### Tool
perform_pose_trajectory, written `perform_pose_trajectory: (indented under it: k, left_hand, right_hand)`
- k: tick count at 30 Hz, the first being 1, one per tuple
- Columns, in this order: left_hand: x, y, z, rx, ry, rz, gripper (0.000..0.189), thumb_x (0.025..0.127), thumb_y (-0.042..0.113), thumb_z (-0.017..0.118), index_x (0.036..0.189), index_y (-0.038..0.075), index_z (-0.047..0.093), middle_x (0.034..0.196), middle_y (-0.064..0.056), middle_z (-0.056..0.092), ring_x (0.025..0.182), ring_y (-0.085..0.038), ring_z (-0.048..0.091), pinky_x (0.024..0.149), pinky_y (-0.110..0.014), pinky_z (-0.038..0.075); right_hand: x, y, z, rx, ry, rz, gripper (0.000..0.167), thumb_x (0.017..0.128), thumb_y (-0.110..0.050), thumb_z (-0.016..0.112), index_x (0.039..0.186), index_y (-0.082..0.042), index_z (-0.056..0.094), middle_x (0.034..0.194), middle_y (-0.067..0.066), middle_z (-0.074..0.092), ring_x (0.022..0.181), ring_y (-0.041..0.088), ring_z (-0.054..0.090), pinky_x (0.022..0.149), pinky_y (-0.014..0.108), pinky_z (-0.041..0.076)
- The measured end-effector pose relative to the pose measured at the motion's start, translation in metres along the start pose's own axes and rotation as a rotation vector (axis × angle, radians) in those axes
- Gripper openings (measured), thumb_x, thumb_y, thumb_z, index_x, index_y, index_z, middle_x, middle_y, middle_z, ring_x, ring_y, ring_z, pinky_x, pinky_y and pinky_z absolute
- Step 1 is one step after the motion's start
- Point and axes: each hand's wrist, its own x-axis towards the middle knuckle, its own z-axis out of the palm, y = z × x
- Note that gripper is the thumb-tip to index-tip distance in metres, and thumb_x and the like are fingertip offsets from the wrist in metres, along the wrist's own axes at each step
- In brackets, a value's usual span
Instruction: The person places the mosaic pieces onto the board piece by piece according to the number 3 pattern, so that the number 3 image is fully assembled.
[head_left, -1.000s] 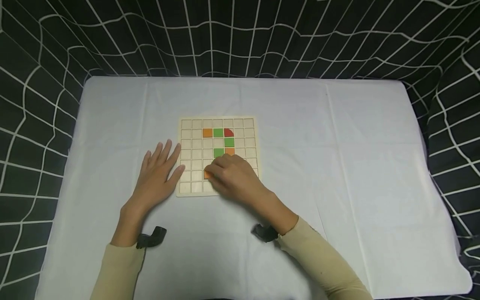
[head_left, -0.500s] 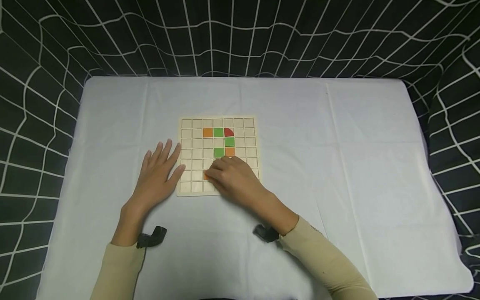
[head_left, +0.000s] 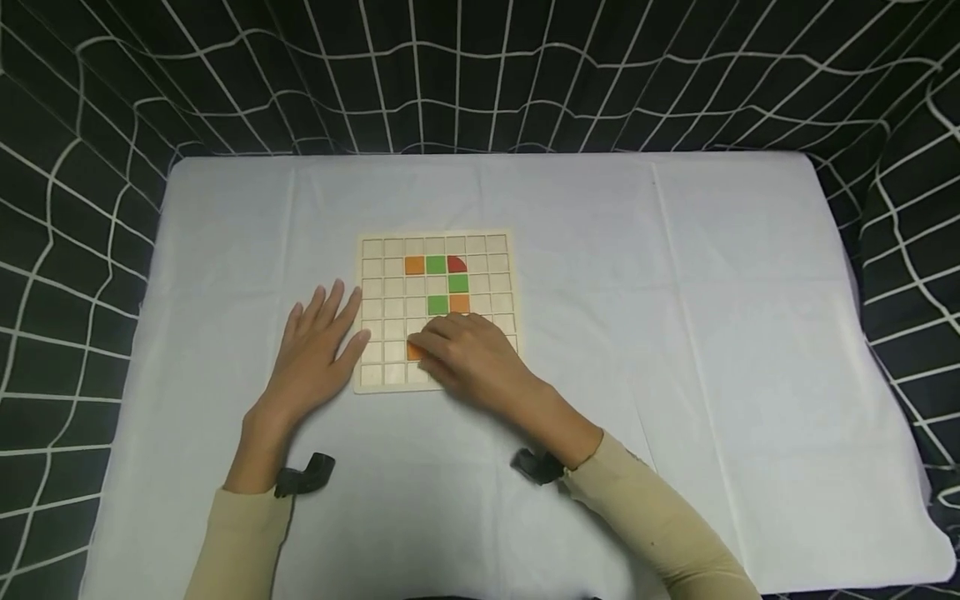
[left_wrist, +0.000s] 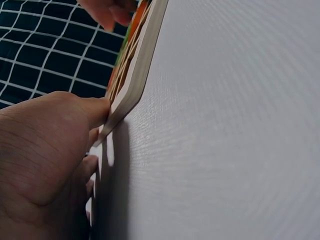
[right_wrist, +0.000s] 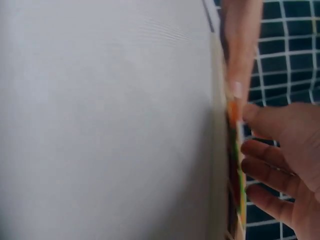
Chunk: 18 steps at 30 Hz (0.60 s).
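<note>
A pale wooden grid board point(head_left: 372, 310) lies on the white cloth. My left hand point(head_left: 309, 354) rests flat beside its left edge, fingers spread, and in the left wrist view the thumb point(left_wrist: 95, 110) touches the board's side. Over the lower middle of the grid is my right hand point(head_left: 476, 357), its fingertips right at an orange square tile point(head_left: 414, 351), partly covered. The right wrist view shows that hand's fingers point(right_wrist: 267, 160) loosely bent and apart, close over the board. Part of the grid under the right hand is hidden.
Further up the grid sit another orange tile point(head_left: 415, 265), a green tile point(head_left: 436, 265), a red quarter-round tile point(head_left: 457, 264) and several more green and orange ones. A white-gridded dark net point(head_left: 480, 83) surrounds the cloth-covered table point(head_left: 675, 333).
The right hand's thumb and index finger have spread slightly apart at the orange tile, so more of it shows. My left hand stays in place beside the board.
</note>
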Motion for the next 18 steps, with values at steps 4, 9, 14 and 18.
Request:
perform_pose_trajectory:
  k: [4,9,14,18]
  left_hand:
    - [-0.002,-0.001,0.0,0.003,0.002,-0.007,0.066,0.112,0.043,0.045,0.169,0.018,0.025,0.179,-0.01,0.012,0.169,-0.036,0.001,0.135,-0.062,-0.002]
    - [0.004,-0.001,0.002,0.001,0.014,0.006,0.066,0.111,0.045,0.046,0.169,0.019,0.028,0.179,-0.01,0.015,0.169,-0.035,0.004,0.135,-0.061,0.0]
    - [0.005,-0.002,-0.003,-0.027,0.01,0.016,0.064,0.111,0.042,0.047,0.168,0.017,0.032,0.178,-0.012,0.021,0.168,-0.036,0.01,0.135,-0.061,0.003]
    - [0.001,-0.005,-0.012,-0.054,0.025,0.016,0.062,0.112,0.039,0.048,0.167,0.016,0.033,0.176,-0.013,0.028,0.167,-0.037,0.018,0.135,-0.06,0.011]
  right_hand:
    - [-0.006,0.007,-0.013,0.173,-0.015,0.053,0.027,0.101,-0.026,0.072,0.125,-0.014,0.077,0.11,0.0,0.077,0.1,0.019,0.069,0.091,0.038,0.058]
    - [-0.018,0.03,-0.038,0.45,0.039,0.16,0.03,0.102,-0.02,0.071,0.129,-0.009,0.074,0.124,0.005,0.076,0.12,0.02,0.069,0.108,0.043,0.055]
    - [-0.036,0.064,-0.057,0.468,0.163,0.274,0.044,0.103,-0.017,0.07,0.145,-0.009,0.063,0.153,0.01,0.061,0.148,0.028,0.054,0.124,0.051,0.042]
    - [-0.052,0.088,-0.064,0.361,0.241,0.356,0.055,0.103,-0.017,0.07,0.155,-0.01,0.053,0.165,0.011,0.049,0.155,0.032,0.045,0.127,0.055,0.036]
